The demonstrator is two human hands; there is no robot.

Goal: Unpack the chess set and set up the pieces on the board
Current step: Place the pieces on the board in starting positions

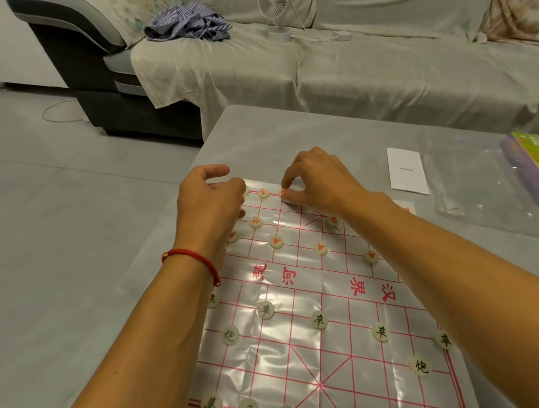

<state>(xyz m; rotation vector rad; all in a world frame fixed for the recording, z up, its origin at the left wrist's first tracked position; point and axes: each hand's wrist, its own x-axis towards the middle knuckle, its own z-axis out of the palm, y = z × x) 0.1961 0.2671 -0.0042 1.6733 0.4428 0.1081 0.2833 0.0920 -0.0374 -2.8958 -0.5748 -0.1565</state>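
From the head camera, we judge the small round pieces to be light, hard and smooth, best pinched by the rim between thumb and fingertip, and likely to skid on the board, a thin glossy plastic sheet with red grid lines that looks creased and easy to shift (so we would set each piece down gently). Our right hand pinches a red-marked piece on the far back row; our left hand is curled beside it near the far left corner, but we cannot tell whether it holds anything. The pieces are pale discs: red characters on the far side, such as one at, black ones like on the near side.
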